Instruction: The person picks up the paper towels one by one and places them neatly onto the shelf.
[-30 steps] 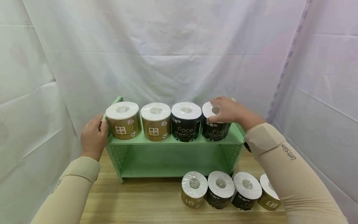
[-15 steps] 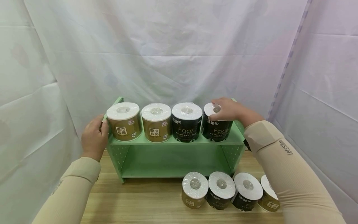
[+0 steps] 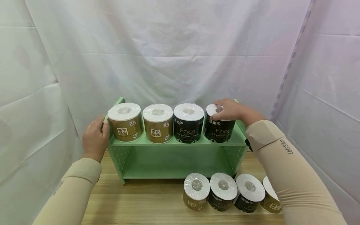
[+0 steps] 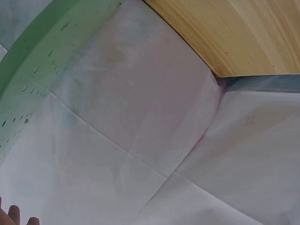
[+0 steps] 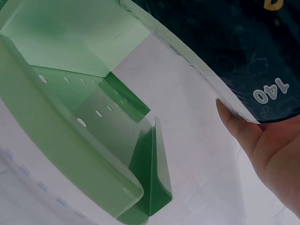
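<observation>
A black-wrapped toilet roll (image 3: 218,131) stands at the right end of the green shelf's (image 3: 174,161) upper board. My right hand (image 3: 232,111) holds it from above, thumb at the top rim and fingers over the far side. The right wrist view shows a thumb (image 5: 239,126) against the dark wrapper (image 5: 262,51). At the shelf's left side panel my left hand (image 3: 95,139) grips the edge; just its fingertips (image 4: 14,215) show in the left wrist view. Left of the held roll stand another black roll (image 3: 187,129) and two brown ones (image 3: 158,131), (image 3: 125,129).
On the wooden table (image 3: 135,203) several more rolls stand in a row at the front right: a brown one (image 3: 194,201), two black ones (image 3: 220,201) and another brown one (image 3: 271,203), partly behind the right sleeve (image 3: 292,175). White cloth (image 3: 180,47) hangs around the back and sides.
The held roll has shifted slightly right and its label has turned a little more to the front. My left hand stays on the shelf's side.
</observation>
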A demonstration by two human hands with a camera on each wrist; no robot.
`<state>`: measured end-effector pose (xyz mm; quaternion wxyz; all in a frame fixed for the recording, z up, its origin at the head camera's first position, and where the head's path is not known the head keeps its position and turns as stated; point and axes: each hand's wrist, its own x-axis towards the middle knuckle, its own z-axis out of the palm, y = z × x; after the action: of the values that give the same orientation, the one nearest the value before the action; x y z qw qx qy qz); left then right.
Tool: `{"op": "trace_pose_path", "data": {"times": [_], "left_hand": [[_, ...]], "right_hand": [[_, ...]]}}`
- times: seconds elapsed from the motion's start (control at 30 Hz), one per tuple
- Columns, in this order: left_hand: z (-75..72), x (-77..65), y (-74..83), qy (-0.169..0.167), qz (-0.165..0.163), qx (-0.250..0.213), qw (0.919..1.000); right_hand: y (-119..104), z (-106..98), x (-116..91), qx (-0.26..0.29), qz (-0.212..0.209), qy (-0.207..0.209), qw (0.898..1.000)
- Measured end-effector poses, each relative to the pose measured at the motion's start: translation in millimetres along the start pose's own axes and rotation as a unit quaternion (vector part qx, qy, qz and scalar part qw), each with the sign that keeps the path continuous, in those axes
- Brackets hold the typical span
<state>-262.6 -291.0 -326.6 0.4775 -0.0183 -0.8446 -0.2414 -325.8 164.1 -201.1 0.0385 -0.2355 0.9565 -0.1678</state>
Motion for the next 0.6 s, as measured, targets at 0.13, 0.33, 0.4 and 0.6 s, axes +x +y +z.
{"op": "trace_pose_path", "data": {"times": [0.13, 0.33, 0.4, 0.6], "left_hand": [[0.1, -0.3, 0.0, 0.0, -0.002, -0.002, 1.0], [1.1, -0.3, -1.2, 0.001, -0.003, 0.001, 1.0], [1.2, -0.4, -1.2, 0.0, -0.004, 0.001, 1.0], [0.5, -0.6, 0.1, -0.001, -0.005, 0.002, 1.0]], "right_hand": [[0.8, 0.0, 1.0, 0.001, 0.003, -0.003, 1.0], [1.2, -0.1, 0.9, -0.003, 0.006, -0.004, 1.0], [1.4, -0.1, 0.7, -0.001, 0.004, -0.004, 1.0], [2.6, -0.5, -0.7, 0.007, -0.002, -0.005, 1.0]]}}
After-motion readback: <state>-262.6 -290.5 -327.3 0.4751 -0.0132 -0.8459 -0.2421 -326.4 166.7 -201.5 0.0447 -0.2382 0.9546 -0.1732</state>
